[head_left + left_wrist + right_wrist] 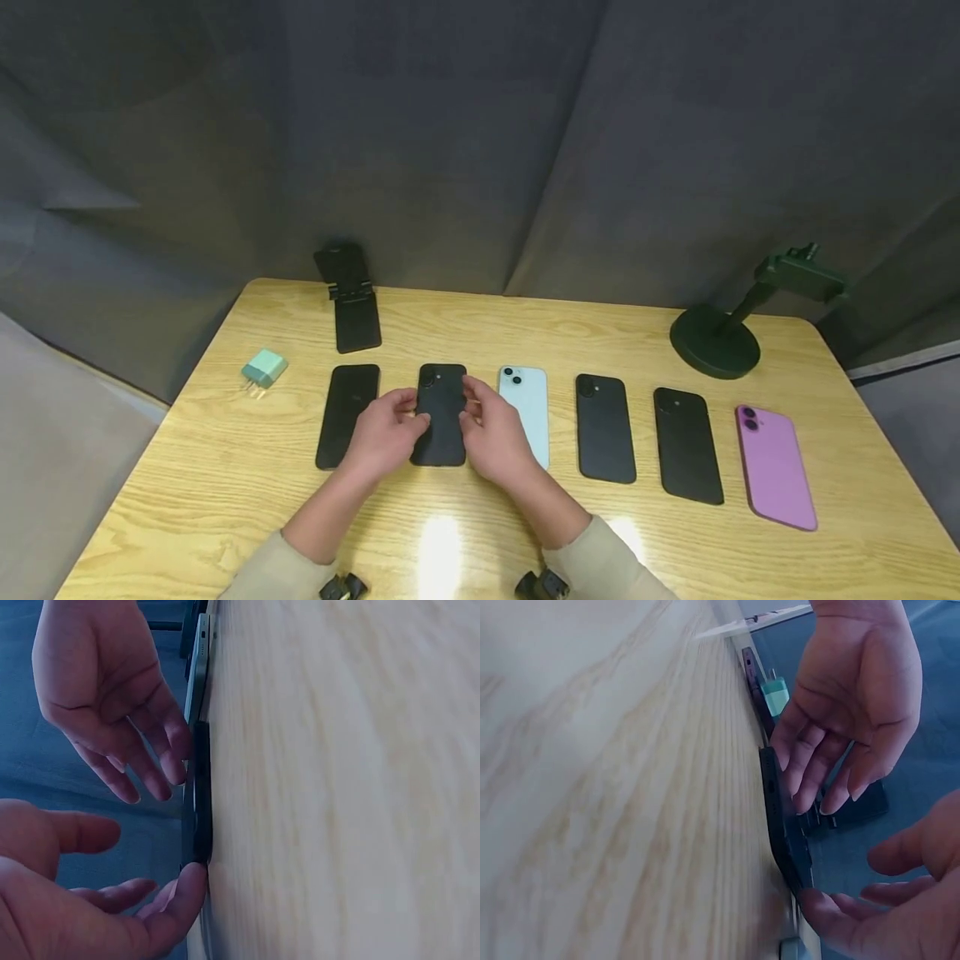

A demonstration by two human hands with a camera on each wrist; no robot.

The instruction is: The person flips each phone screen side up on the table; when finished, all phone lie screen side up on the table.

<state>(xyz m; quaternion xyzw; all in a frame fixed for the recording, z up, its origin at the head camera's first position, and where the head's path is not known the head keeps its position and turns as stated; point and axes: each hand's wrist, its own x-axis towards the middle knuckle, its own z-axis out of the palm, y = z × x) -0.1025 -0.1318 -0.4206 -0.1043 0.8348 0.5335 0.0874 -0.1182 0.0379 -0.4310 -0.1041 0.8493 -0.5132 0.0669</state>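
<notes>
Between my two hands a black phone [441, 421] lies back up on the wooden table, its camera bump at the top left. My left hand [384, 433] is at its left edge, fingertips right at the side in the left wrist view, thumb apart from the fingers. On the opposite edge, the fingertips of my right hand [497, 429] reach the phone's side, fingers loosely bent. Seen low in the right wrist view, the phone [784, 821] stretches between both hands' fingertips. Another black phone [348, 412] lies left of my left hand; a pale blue phone [527, 408] is partly covered by my right hand.
Further right lie a dark phone [606, 429], a black phone [687, 446] and a pink phone [777, 467]. At the back stand a black folding stand [356, 321] and a dark green round-based holder [716, 343]. A green plug charger [265, 368] is on the left.
</notes>
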